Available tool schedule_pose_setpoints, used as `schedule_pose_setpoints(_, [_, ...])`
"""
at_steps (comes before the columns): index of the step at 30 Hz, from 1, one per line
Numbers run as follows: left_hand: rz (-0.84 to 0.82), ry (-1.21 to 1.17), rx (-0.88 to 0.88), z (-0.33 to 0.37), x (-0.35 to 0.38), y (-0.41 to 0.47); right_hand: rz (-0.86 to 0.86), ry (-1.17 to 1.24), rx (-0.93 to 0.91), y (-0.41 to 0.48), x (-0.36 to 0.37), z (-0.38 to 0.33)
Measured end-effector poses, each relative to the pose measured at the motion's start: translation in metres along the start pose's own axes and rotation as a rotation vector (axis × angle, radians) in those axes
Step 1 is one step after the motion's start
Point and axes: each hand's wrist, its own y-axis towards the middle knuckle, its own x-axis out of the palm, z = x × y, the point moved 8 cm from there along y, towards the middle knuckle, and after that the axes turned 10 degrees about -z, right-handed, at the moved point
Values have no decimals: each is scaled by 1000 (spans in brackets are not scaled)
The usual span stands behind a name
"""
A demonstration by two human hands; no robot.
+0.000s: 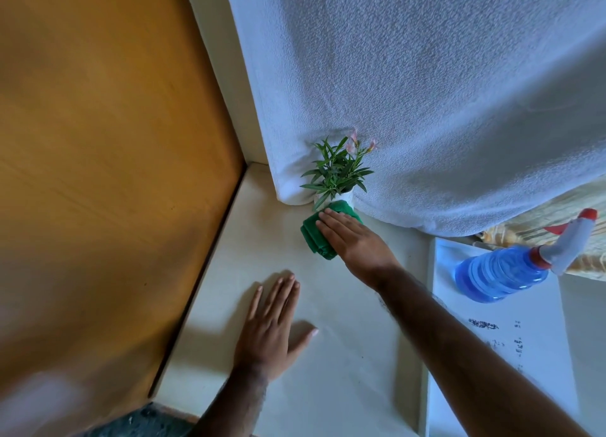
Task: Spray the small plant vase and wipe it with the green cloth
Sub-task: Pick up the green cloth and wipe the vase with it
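— Pressing the green cloth (319, 238) flat-handed against the small plant vase (347, 196) by the wall, that's the right hand (355, 239).
— Left hand (272, 325)?
— Splayed, empty, on the white counter (344, 354).

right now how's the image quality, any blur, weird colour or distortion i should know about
Head view: wide-angle bending curves the white towel and the wooden panel; the bottom-left corner is smeared with blur; a cool blue cast tints the whites; the left hand throws a soft shadow on the counter; the right hand, green cloth and small plant vase look fairly sharp.
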Motion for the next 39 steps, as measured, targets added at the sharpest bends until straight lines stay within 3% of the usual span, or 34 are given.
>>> schedule_pose_setpoints(6, [15, -28, 7, -1, 1, -2, -54, 90, 125, -9, 17, -2])
schedule_pose_setpoints(13, [-3, -15, -3, -2, 2, -1, 95, 29, 5, 15, -20, -24])
schedule_pose_setpoints(27, [-8, -34, 6, -2, 2, -2, -22, 135, 140, -8, 25, -5])
schedule_pose_setpoints(35, [-26, -29, -3, -2, 4, -1, 96, 105, 9, 13, -14, -24])
schedule_pose_setpoints(39, [-28, -28, -7, -1, 4, -1, 71, 59, 0, 20, -15, -15])
